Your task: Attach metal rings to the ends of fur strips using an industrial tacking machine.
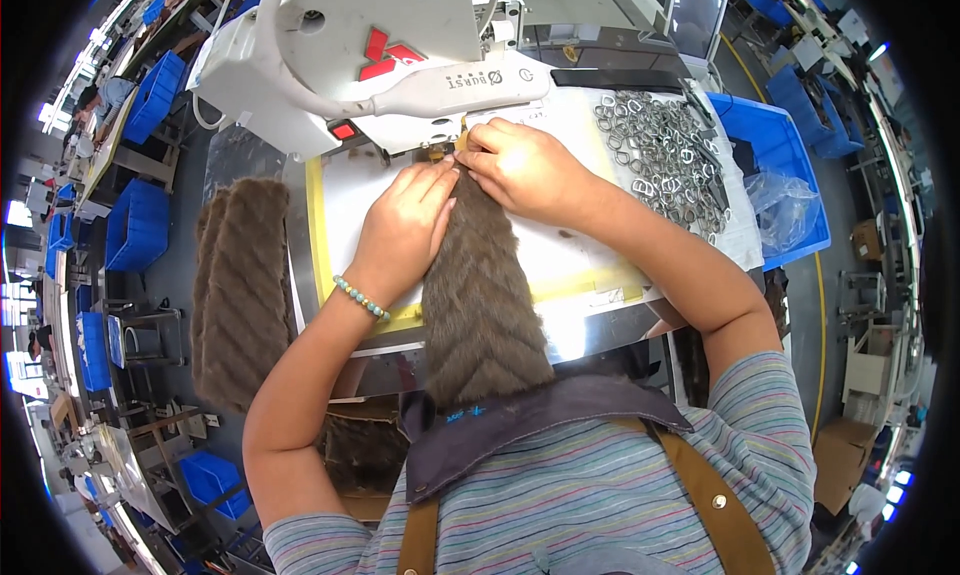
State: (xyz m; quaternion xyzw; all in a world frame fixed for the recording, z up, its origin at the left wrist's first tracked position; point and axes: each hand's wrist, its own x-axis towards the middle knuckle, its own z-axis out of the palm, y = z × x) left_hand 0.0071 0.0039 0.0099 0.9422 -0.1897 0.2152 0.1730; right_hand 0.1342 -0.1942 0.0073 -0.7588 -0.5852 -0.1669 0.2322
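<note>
Partly under left hand (402,225), right hand (525,172): brown fur strip (476,290).

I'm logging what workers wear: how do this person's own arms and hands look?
The left hand and right hand are both ungloved. A bracelet of round greenish and yellowish beads circles the left wrist; none shows on the right. The short sleeves are greyish blue with thin multicoloured stripes and end above the elbows.

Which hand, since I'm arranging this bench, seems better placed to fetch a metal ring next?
Probably the right hand: it is nearer the metal rings, which lie on its side. The left hand is farther away. Both are at the fur strip's narrow end.
</note>
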